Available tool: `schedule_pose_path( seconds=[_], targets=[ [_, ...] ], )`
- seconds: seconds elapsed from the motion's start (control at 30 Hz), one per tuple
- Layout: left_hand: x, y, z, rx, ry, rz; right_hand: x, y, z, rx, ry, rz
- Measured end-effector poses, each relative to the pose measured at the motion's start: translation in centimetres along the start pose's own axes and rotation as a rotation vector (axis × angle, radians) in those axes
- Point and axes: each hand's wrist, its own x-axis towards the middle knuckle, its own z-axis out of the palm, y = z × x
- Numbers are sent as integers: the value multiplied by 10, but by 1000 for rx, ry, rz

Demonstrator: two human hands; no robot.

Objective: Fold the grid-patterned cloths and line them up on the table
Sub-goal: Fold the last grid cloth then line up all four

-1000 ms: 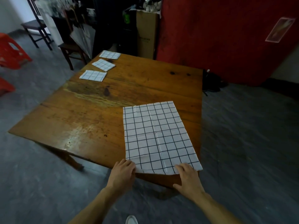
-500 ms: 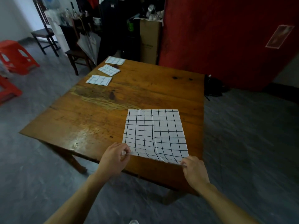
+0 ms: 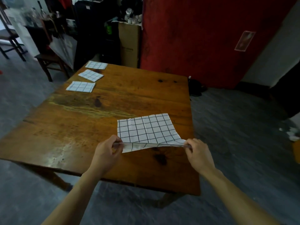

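- The wooden tabletop (image 3: 81, 127) fills the middle of the view, its surface worn and stained, with a pale scuffed streak across it and dark knots near the far right side.
- A red wall (image 3: 194, 38) stands behind the tabletop; a cardboard box (image 3: 129, 44) is against it on the left, and a dark wooden chair (image 3: 48, 60) sits beyond the far left corner.
- The unfolded grid-patterned cloth (image 3: 146, 129) lies on the near right part of the tabletop. Its far half rests flat on the wood, while its near edge is lifted off the surface and pulled taut between the two hands.
- The left hand (image 3: 106, 153) pinches the near left corner of this cloth, fingers (image 3: 116, 141) curled round the edge.
- The right hand (image 3: 198, 154) pinches the near right corner in the same way, fingers clenched on the fabric.
- Three folded cloths lie in a row along the far left edge of the tabletop, well apart from the hands: the nearest folded cloth (image 3: 80, 86), the middle folded cloth (image 3: 90, 75) turned slightly askew, and the farthest folded cloth (image 3: 96, 64) by the corner. They sit close to each other but do not touch.
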Motion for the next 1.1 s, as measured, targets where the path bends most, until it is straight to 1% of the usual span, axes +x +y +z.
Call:
schedule_pose_path(
  seconds=[0.1, 0.27, 0.37, 0.5, 0.73, 0.93, 1.1],
  targets=[
    [5, -5, 3, -62, 2, -18, 8, -1, 1, -12, 0, 10],
    [23, -10, 3, -107, 56, -39, 42, -9, 6, 12, 13, -10],
    [39, -12, 1, -87, 70, -73, 74, -12, 14, -15, 33, -46],
    [67, -16, -3, -65, 88, -165, 119, -17, 25, 3, 25, -89],
    [108, -25, 0, -19, 161, -181, 181, -19, 40, 53, -5, -94],
    [159, -44, 9, 27, 139, -216, 214, -15, 49, 4, -28, -21],
    [198, -63, 22, 40, 70, -276, 232, -14, 58, -35, -67, 47]
  ],
)
